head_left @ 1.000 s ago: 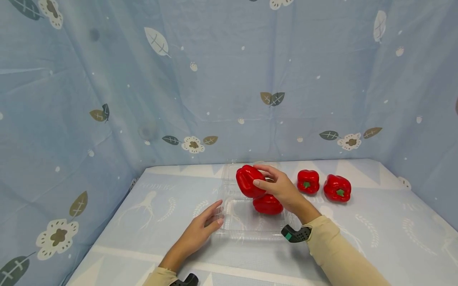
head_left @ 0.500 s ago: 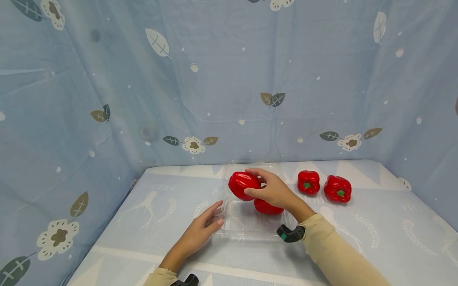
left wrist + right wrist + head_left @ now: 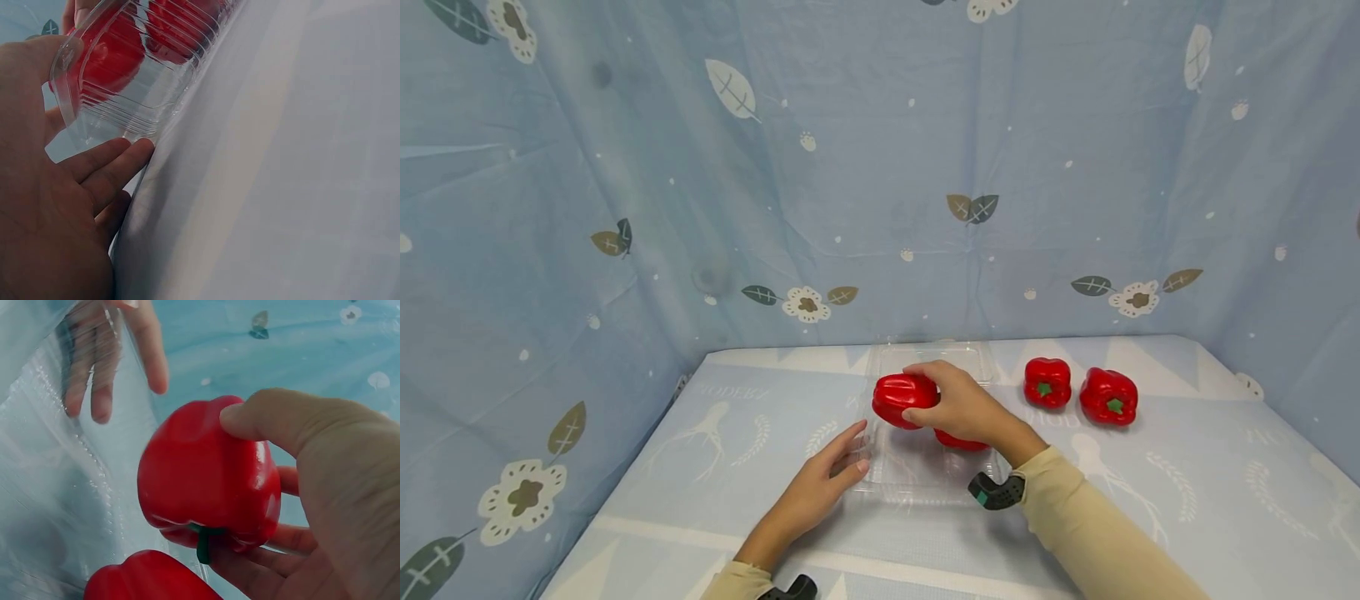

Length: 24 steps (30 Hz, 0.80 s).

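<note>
Fingers (image 3: pixel 250 570) and thumb (image 3: pixel 259 420) of the right hand (image 3: pixel 958 404) are clamped on a red pepper (image 3: pixel 194 475); on my right wrist feed the thumb presses one side near the blunt end, the other fingers brace the opposite side, and the green stem (image 3: pixel 204 544) pokes out at the other end, just beside a finger. From the head camera I see that pepper lying on its side over the left part of a clear plastic box (image 3: pixel 917 486), jutting out past the fingertips; I cannot tell whether it touches the box's floor. To the right inside the box rests a second pepper (image 3: pixel 961 442), partly hidden by the right hand. At the box's left wall is the left hand (image 3: pixel 820 479), its thumb apart from the outstretched fingers and up at the rim in my left wrist view. Behind the box lies its open lid (image 3: pixel 977 354). Off to the right, two more peppers (image 3: pixel 1047 383) sit near each other on the cloth-covered counter (image 3: pixel 685 500), stems facing me.
</note>
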### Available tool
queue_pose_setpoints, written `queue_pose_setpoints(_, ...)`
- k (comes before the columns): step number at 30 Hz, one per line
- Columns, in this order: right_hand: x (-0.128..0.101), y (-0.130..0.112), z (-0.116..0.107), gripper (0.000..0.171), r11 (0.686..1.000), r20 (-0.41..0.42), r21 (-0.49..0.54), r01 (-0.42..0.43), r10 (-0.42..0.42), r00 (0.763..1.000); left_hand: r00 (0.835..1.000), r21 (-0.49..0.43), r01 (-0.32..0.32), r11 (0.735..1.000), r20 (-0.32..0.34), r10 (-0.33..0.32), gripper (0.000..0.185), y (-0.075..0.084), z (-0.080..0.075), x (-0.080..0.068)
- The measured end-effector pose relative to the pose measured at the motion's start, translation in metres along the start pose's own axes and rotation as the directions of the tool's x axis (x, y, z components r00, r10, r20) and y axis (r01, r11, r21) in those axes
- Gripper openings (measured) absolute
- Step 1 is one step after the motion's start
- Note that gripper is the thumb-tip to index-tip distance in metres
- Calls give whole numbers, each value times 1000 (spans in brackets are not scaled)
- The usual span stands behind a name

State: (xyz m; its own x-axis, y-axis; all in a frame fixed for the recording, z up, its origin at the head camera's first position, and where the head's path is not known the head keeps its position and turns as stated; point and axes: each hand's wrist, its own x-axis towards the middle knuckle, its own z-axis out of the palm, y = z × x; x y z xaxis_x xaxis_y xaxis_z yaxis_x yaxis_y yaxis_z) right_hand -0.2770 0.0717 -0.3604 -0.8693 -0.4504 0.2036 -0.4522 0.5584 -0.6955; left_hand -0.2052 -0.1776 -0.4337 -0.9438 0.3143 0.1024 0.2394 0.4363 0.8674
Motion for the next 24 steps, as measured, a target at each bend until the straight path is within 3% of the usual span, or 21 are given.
queue_pose_setpoints(5, 1, 1, 6, 61, 997, 17, -65, 34, -33, 999, 1000, 1, -18, 1000, -8, 18, 58, -3, 0, 0)
queue_pose_setpoints(11, 0, -1, 11, 62, 987, 38, -160, 17, -11, 999, 1000, 4, -25, 1000, -8, 25, 59, -1, 0, 0)
queue_pose_setpoints(24, -1, -1, 16, 63, 972, 46, -237, 10, 1, 999, 1000, 14, -18, 1000, -7, 19, 59, -3, 0, 1)
